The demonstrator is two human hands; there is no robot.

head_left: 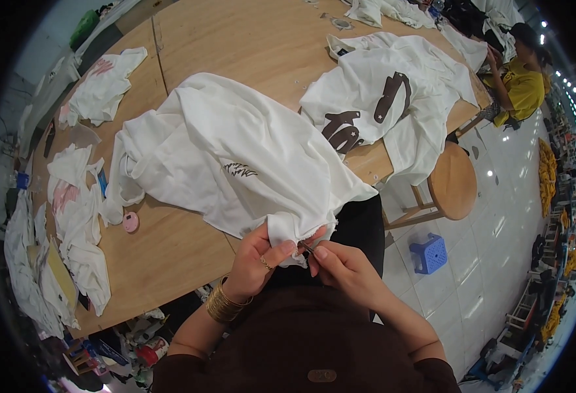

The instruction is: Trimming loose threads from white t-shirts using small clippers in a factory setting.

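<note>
A white garment [216, 141] with small dark lettering spreads over the table edge, and its near end hangs down toward my lap. My left hand [254, 259], with a ring and stacked gold bangles, pinches that end beside a rough, frayed edge. My right hand [347, 270] closes on a small, dark, pointed metal tool [308, 248]. Its tip meets the cloth right beside my left thumb. Whether it is thread snips or tweezers is too small to tell.
The wooden table [235, 39] bears another white garment [419, 72] with dark brown patches, white pieces with reddish marks [72, 196] and a pink round item [131, 222]. To the right are a wooden stool [453, 181], a blue plastic stool [429, 253] and a person in yellow [523, 88].
</note>
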